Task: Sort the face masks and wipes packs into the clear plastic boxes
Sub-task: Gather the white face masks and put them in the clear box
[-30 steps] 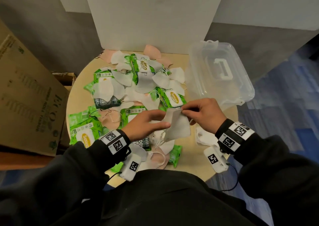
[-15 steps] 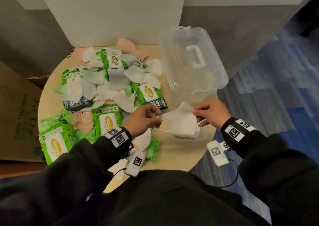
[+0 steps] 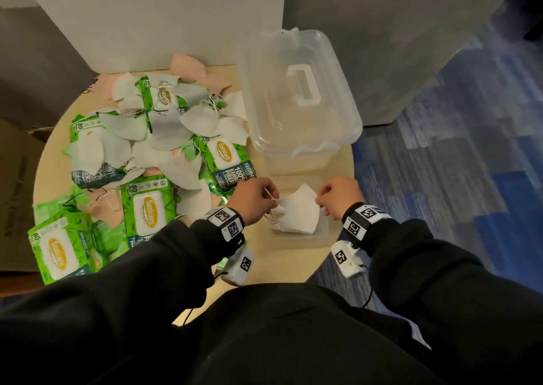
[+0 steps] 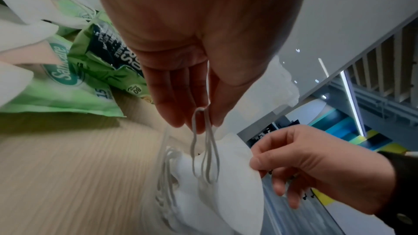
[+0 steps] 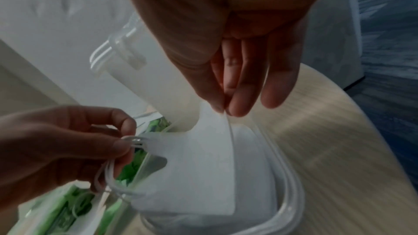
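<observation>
We hold a white face mask (image 3: pixel 299 208) between our two hands, just over a shallow clear box (image 3: pixel 321 231) at the near right edge of the round table (image 3: pixel 264 255). Our left hand (image 3: pixel 254 201) pinches the mask's ear loops (image 4: pixel 204 149) between thumb and fingertips; our right hand (image 3: pixel 340 196) pinches the opposite edge of the mask. Other white masks already lie stacked in that box beneath the one we hold. Behind it stands a bigger clear box (image 3: pixel 296 96) with its lid and handle on top. The left half of the table is strewn with loose white and pink masks (image 3: pixel 176 126) mixed among green wipes packs (image 3: pixel 147 208).
</observation>
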The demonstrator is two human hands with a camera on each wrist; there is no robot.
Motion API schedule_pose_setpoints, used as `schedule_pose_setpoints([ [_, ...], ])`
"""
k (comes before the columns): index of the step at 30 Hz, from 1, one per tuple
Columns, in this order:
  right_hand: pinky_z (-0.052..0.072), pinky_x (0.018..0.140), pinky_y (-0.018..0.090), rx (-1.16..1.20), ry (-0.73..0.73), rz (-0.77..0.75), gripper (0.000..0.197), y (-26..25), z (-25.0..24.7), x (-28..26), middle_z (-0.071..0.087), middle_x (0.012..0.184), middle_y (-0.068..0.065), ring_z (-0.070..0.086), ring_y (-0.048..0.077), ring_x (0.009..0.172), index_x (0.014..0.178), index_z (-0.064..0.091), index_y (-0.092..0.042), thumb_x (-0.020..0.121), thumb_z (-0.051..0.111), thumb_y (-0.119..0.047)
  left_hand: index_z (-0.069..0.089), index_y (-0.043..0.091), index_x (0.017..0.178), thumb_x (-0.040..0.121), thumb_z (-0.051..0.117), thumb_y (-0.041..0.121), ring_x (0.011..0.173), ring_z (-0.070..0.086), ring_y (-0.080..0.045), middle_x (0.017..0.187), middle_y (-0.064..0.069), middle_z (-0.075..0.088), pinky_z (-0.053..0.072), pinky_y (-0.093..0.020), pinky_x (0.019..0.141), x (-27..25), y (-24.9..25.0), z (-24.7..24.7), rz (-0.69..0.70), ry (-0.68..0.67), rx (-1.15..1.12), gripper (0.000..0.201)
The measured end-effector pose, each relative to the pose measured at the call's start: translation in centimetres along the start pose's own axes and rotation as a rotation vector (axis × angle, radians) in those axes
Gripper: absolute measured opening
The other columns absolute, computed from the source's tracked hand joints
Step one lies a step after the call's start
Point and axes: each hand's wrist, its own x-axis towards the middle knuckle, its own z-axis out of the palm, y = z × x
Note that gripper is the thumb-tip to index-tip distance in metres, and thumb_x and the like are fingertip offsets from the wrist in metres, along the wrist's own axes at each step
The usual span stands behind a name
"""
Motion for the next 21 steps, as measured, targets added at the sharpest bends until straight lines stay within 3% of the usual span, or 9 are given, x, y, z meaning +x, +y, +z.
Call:
schedule_pose_setpoints([
  [3, 0.061, 0.068, 0.037, -0.195, 0.015, -0.090, 0.014, -0.2, 0.3, 0.6, 0.069, 0.081, -0.005, 0.070, 0.019, 0.067, 0.084, 0.063, -0.030, 0.082, 0.072, -0.020, 0.069, 0.020, 0.085, 0.085, 0.076, 0.011, 0.060, 0.070, -0.011, 0.075, 0.001, 0.074, 0.056, -0.026, 0.060, 0.8, 0.1, 0.9, -0.033, 0.013, 0.062, 0.011],
  [7, 0.041, 0.060, 0.028, -0.363, 0.013, -0.214, 0.015, -0.7, 0.4, 1.1, 0.062, 0.080, -0.007, 0.061, 0.021, 0.075, 0.086, 0.059, -0.028, 0.082, 0.061, -0.013, 0.067, 0.024, 0.083, 0.084, 0.076, 0.013, 0.065, 0.072, -0.012, 0.077, 0.003, 0.072, 0.060, -0.033, 0.069, 1.5, 0.2, 1.4, -0.051, 0.015, 0.135, 0.014],
  [16, 0.057, 0.068, 0.036, -0.553, -0.029, -0.296, 0.018, -0.8, 1.1, 2.4, 0.063, 0.080, -0.003, 0.062, 0.023, 0.072, 0.083, 0.060, -0.027, 0.083, 0.056, -0.009, 0.068, 0.028, 0.086, 0.082, 0.071, 0.019, 0.082, 0.066, -0.018, 0.087, 0.006, 0.069, 0.058, -0.036, 0.075, 2.2, 0.7, 1.8, -0.073, -0.018, 0.286, 0.010],
  [21, 0.057, 0.067, 0.036, -0.631, -0.047, -0.321, 0.017, -0.7, 1.5, 2.7, 0.062, 0.080, -0.002, 0.061, 0.023, 0.071, 0.085, 0.061, -0.026, 0.088, 0.055, -0.011, 0.068, 0.028, 0.087, 0.083, 0.069, 0.018, 0.086, 0.064, -0.020, 0.087, 0.007, 0.069, 0.057, -0.035, 0.076, 2.3, 0.8, 1.9, -0.039, -0.046, 0.358, 0.011],
])
